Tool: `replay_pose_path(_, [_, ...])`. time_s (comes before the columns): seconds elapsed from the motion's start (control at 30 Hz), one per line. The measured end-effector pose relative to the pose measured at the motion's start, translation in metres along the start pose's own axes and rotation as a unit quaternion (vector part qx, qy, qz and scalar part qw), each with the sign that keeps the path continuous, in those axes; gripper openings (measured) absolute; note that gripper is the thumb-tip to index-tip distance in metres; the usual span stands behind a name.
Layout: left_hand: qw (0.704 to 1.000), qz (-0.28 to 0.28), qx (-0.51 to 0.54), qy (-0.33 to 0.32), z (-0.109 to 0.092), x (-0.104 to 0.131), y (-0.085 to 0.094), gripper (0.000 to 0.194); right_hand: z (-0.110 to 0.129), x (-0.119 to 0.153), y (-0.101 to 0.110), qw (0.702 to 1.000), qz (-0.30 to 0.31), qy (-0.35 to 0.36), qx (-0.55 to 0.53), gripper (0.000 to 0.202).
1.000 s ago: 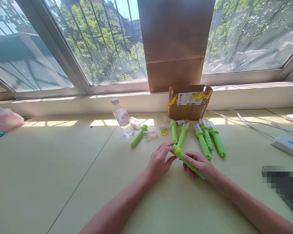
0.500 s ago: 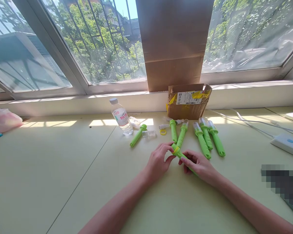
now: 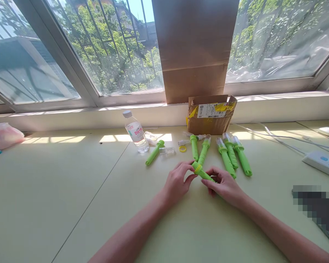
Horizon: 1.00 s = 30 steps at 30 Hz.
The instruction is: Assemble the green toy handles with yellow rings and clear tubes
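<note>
Both hands are on one green plastic handle (image 3: pixel 205 175) with a ribbed end and a yellow ring near that end, held slanting above the table. My left hand (image 3: pixel 179 180) pinches the ribbed, ringed end between thumb and fingers. My right hand (image 3: pixel 223 185) is closed around the lower shaft and hides its far tip. Just beyond lie a green handle with a clear cap (image 3: pixel 204 149) and a green handle without one (image 3: pixel 194 147). A loose yellow ring (image 3: pixel 182 149) rests to their left.
Several capped green handles (image 3: pixel 226 160) lie right of my hands. Left are another green handle (image 3: pixel 154 153), a clear cap (image 3: pixel 167 151) and a water bottle (image 3: pixel 136 132). A cardboard box (image 3: pixel 211 120) stands behind. A power strip (image 3: pixel 322 162) and a blurred dark object (image 3: pixel 318 210) are far right.
My right hand's grip on the green handle has shifted slightly, and the handle sits at a slightly different angle. My left hand stays at the ringed end.
</note>
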<state>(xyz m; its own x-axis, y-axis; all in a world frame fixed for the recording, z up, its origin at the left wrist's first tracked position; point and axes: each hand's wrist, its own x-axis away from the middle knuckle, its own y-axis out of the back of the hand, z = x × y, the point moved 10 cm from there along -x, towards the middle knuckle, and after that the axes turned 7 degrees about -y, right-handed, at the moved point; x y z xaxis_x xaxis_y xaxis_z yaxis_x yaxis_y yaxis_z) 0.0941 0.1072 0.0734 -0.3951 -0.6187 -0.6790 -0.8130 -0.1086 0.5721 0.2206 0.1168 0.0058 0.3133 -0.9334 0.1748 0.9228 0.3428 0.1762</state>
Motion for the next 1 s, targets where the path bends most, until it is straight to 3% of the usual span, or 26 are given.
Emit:
replay_pose_path(0.33, [1.000, 0.006, -0.003, -0.002, 0.001, 0.000, 0.001, 0.013, 0.006, -0.001, -0.006, 0.999, 0.040, 0.020, 0.005, 0.035])
replay_pose_path(0.53, [1.000, 0.005, -0.006, -0.012, 0.000, 0.000, 0.000, 0.011, 0.001, -0.001, 0.004, 0.999, -0.011, -0.004, -0.030, 0.033])
replay_pose_path(0.67, [1.000, 0.009, -0.007, -0.012, -0.001, -0.001, -0.001, 0.011, -0.002, -0.003, 0.004, 1.000, -0.013, -0.008, -0.015, 0.029])
replay_pose_path(0.83, [1.000, 0.012, -0.018, -0.003, 0.000, -0.001, 0.000, 0.028, -0.004, -0.006, -0.001, 0.999, 0.017, 0.003, -0.044, 0.028])
replay_pose_path(1.0, [0.998, -0.015, -0.047, -0.039, -0.005, -0.001, 0.005, 0.012, 0.000, -0.006, -0.008, 0.998, 0.058, 0.009, -0.033, 0.031])
